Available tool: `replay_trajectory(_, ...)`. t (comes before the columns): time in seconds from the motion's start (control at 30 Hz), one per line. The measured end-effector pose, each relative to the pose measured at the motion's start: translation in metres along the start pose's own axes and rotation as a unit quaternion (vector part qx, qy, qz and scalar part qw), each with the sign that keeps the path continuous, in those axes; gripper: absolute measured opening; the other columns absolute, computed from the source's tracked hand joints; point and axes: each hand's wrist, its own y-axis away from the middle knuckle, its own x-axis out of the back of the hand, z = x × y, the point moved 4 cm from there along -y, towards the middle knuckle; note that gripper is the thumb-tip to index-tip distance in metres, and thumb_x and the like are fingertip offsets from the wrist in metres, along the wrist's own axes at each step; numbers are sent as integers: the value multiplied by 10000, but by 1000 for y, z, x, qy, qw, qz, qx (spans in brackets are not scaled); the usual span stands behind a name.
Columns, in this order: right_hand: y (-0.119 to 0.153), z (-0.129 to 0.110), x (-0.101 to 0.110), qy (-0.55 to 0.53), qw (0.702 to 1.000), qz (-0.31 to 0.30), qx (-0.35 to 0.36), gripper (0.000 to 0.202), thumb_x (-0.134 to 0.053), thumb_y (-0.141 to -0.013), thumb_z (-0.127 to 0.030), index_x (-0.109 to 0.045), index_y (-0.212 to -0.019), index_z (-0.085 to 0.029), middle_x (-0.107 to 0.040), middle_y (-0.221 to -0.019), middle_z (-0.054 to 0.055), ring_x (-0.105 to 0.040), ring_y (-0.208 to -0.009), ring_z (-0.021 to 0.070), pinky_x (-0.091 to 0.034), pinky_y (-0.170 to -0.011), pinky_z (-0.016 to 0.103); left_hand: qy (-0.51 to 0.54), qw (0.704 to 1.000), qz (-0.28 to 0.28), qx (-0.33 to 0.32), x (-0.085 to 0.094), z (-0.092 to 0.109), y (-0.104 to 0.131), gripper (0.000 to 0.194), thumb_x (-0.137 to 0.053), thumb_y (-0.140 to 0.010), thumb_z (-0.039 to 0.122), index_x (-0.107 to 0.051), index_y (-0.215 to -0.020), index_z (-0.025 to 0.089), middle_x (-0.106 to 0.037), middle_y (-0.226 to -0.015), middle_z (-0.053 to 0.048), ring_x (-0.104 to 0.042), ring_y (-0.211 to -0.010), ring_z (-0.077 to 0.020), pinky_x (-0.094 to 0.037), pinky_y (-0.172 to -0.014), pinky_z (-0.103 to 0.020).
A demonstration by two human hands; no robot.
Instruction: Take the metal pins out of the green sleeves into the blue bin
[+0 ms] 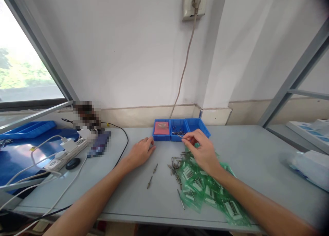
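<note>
A row of 3 joined blue bins (181,129) is standing at the back of the grey table (257,153), against the wall. The left bin is holding a pink pad (161,128); the middle bin is holding a small heap of dark metal pins (177,130); what the right bin is holding cannot be told. The right hand (203,150) is hovering at the front edge of the middle bin, its thumb and forefinger pinching together on 1 thin metal pin (180,136). That pin is appearing slim, grey and shiny, its long axis lying nearly level and its free end pointing left and slightly away, toward the middle bin. The left hand (141,153) is resting palm down on the table just in front of the left bin, fingers loosely curled and gripping nothing. Loose pins (174,166) are lying scattered beside a spread of green plastic bags (205,188); 2 separate pins (152,175) are lying nearer the left hand, both slanting away and right.
</note>
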Motion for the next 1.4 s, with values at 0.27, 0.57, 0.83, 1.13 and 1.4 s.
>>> replay_trajectory(0.27, -1, 8, -6, -77, 994, -30, -72, 148, -683, -982, -400, -704, -964, -254, -663, -929, 39, -614, -842, 219, -495, -785, 367, 2, 1000, 2, 0, 1, 1, 0, 184, -447, -1068, 364, -545, -1140, 227, -684, -1092, -86, -665, -979, -264, -478, -886, -377)
replay_trajectory(0.57, 0, 18, -15, -242, 938, -108, -221, 335, -711, -933, -563, -706, -956, -229, -649, -868, 20, -489, -618, 138, -395, -585, 297, -7, 1000, -3, 4, 2, 2, 0, 184, -446, -1063, 358, -544, -1146, 226, -685, -1111, -95, -668, -990, -274, -488, -883, -389)
replay_trajectory(0.83, 2, 17, -19, -429, 845, -99, -304, 329, -849, -847, -498, -703, -877, -205, -543, -807, -10, -380, -605, 99, -334, -561, 259, -9, 1000, 0, 3, 3, 3, 1, 184, -441, -1068, 361, -539, -1151, 229, -684, -1111, -87, -667, -985, -268, -491, -892, -384)
replay_trajectory(1.13, 0, 22, -16, -389, 873, -65, -288, 339, -822, -857, -520, -693, -937, -217, -556, -826, -17, -389, -588, 94, -319, -550, 258, -12, 1000, -4, 5, 1, 2, 1, 203, -430, -1071, 369, -540, -1164, 226, -682, -1126, -92, -665, -999, -277, -494, -881, -394)
replay_trajectory(1.4, -1, 14, -11, -169, 965, -68, -186, 347, -719, -917, -584, -641, -930, -246, -560, -761, -17, -452, -602, 150, -364, -553, 294, -9, 1000, -3, 4, 0, 1, 0, 204, -437, -1069, 377, -543, -1158, 227, -686, -1117, -94, -667, -1013, -277, -491, -899, -394)
